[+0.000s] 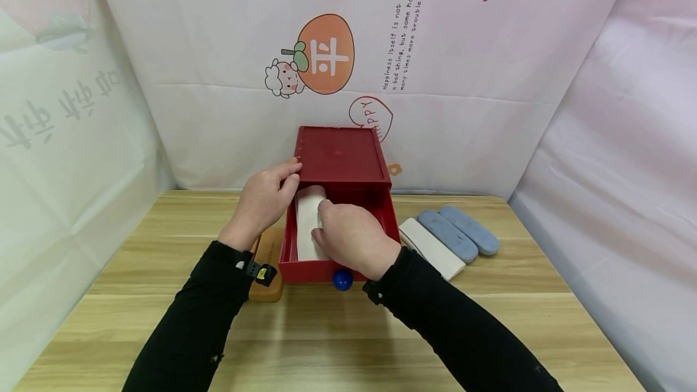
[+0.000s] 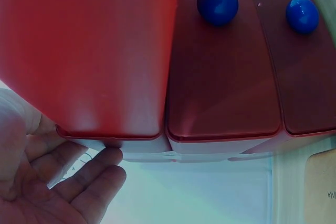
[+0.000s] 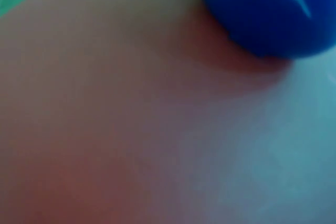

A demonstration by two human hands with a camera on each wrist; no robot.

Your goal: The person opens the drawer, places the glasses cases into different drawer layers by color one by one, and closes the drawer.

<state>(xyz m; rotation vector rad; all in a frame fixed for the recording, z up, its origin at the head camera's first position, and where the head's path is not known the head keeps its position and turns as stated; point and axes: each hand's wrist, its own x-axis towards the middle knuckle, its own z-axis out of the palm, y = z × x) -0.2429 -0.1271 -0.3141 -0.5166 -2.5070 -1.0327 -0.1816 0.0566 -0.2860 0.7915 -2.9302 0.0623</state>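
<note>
- Left hand point(image 1: 267, 195): fingers apart, relaxed, against left side of red cabinet point(image 1: 342, 156).
- Right hand point(image 1: 356, 235): over pulled-out top drawer point(image 1: 307, 272), fingers bent at right edge of white case point(image 1: 310, 228); cannot tell if clamped, fingertips hidden.
- White case: inside drawer, along left wall.
- Blue knob point(image 1: 342, 279): on drawer front.
- Worktop point(image 1: 163, 271): tan case point(image 1: 268, 265) left of drawer; second white case point(image 1: 432, 248), two blue cases point(image 1: 448, 236) right.
</note>
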